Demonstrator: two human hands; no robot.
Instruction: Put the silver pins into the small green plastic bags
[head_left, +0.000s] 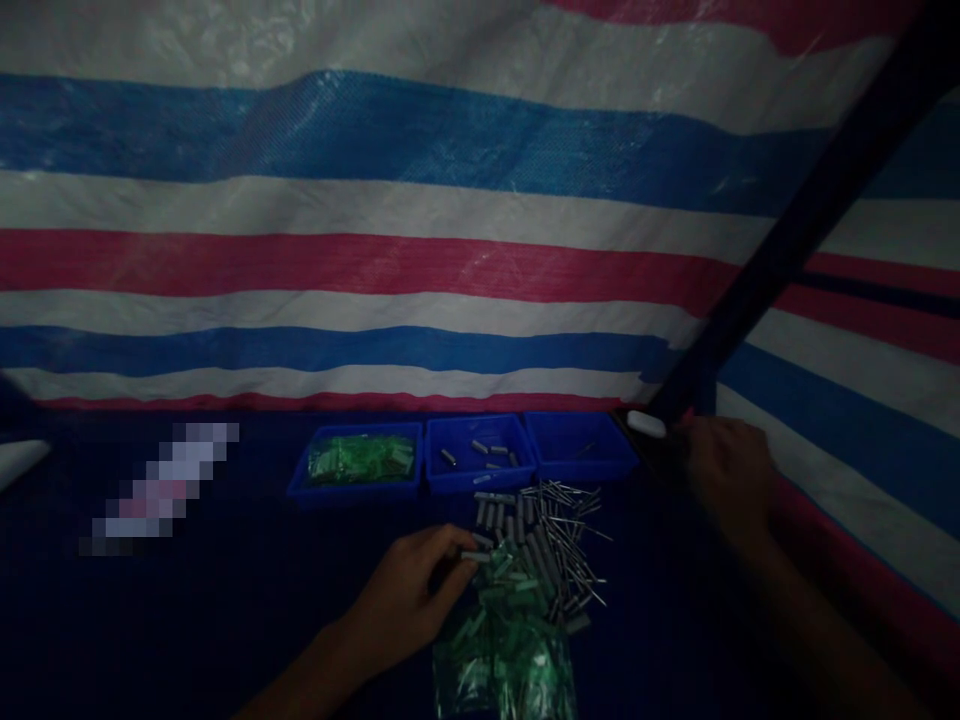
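My left hand [409, 595] rests on the dark table with its fingers pinched on a small grey metal sleeve [475, 556] at the edge of a loose pile. That pile holds grey sleeves [504, 518], thin metal pins [564, 540] and translucent green pieces [504, 625] lying on a clear bag. My right hand [726, 478] is raised at the right, beside a dark pole [795, 235] and a small white object [646, 424]. Its fingers look curled, but the scene is too dark to see if it holds anything.
Three blue trays stand in a row behind the pile: the left tray [352, 490] holds green pieces, the middle tray [480, 478] a few grey sleeves, the right tray [581, 462] looks almost bare. A striped red, white and blue tarpaulin [420, 230] forms the back wall.
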